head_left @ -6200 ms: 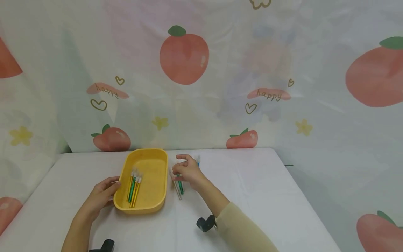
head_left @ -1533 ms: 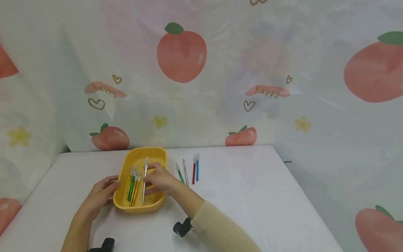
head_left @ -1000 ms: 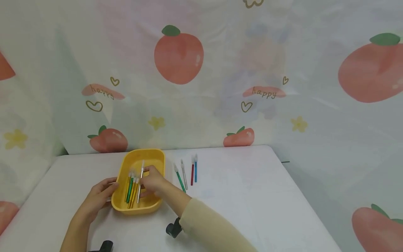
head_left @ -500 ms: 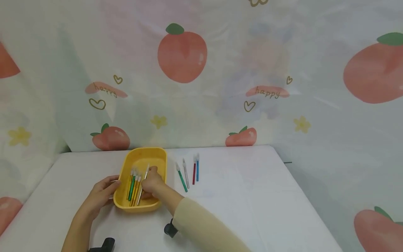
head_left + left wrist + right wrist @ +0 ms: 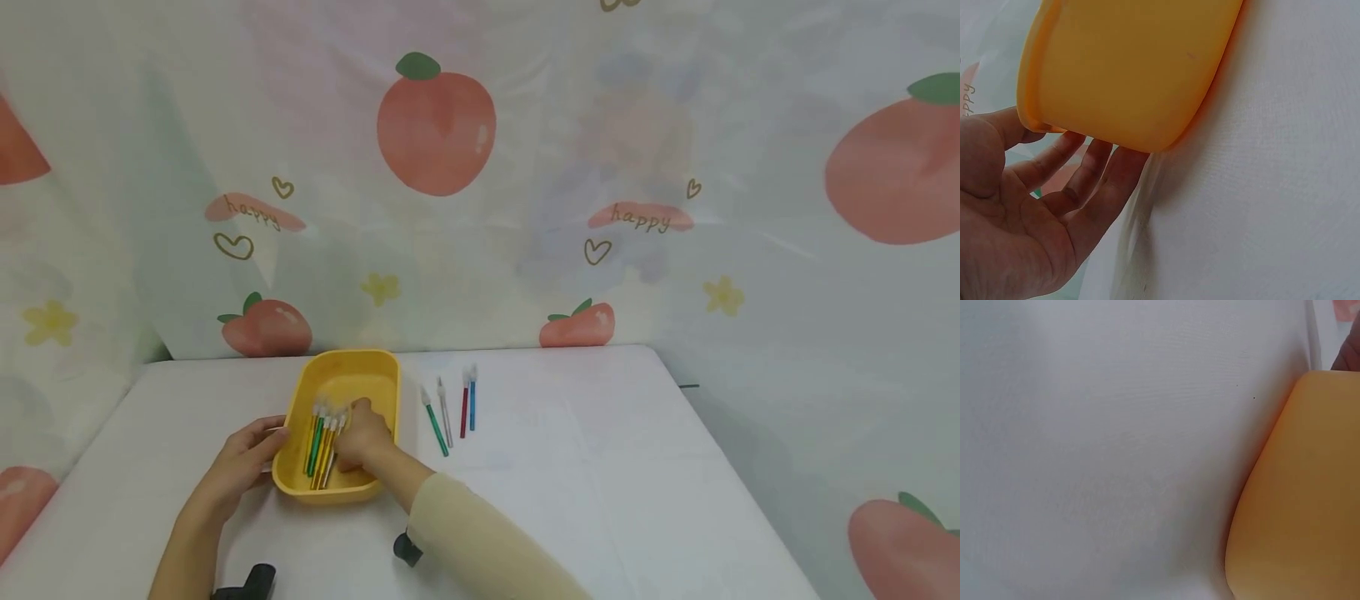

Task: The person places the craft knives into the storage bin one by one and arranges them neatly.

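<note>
While your left hand (image 5: 238, 460) grips the yellow tray (image 5: 352, 377) by its left side, fingers spaced apart, slim capped tools (image 5: 316, 443) lie inside. Your right hand (image 5: 366, 435) is just beside them; whether its fingers pinch one, I cannot tell. Rightward lie a green tool (image 5: 437, 429), silver tool (image 5: 446, 417), red tool (image 5: 464, 412) and blue tool (image 5: 472, 407).

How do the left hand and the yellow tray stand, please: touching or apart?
Touching. The left wrist view shows the left hand with its fingers against the yellow tray, no gap visible between them.
</note>
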A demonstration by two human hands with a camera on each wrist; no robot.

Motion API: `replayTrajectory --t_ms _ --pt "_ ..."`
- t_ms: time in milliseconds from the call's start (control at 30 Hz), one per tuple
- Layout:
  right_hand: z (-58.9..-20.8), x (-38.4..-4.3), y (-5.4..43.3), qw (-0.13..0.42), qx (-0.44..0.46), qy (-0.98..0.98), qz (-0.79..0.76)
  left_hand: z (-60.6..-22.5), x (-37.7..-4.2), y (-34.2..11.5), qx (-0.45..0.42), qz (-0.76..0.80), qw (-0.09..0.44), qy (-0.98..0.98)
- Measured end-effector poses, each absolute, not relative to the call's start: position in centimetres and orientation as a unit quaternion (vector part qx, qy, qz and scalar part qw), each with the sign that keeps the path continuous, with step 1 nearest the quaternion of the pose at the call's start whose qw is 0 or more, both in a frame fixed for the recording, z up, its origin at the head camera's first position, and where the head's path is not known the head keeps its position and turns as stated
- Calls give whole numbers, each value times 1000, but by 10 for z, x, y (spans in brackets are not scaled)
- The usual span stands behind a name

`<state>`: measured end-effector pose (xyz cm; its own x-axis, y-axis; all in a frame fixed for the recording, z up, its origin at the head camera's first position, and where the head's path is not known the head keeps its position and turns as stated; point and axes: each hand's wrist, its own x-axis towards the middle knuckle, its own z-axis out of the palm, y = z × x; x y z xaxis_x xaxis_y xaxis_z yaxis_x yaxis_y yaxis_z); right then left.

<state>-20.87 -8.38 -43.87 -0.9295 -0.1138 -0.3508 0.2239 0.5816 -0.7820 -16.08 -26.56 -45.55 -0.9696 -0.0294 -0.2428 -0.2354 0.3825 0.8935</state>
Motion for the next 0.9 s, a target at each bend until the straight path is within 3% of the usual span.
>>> replayTrajectory --t_ms 567,900 --pt "-428 -211 -79 185 22 797 -574 -455 -163 -266 -79 547 93 828" --pt "-405 -215 -43 201 -43 710 -673 -458 -163 -265 -88 556 96 821"
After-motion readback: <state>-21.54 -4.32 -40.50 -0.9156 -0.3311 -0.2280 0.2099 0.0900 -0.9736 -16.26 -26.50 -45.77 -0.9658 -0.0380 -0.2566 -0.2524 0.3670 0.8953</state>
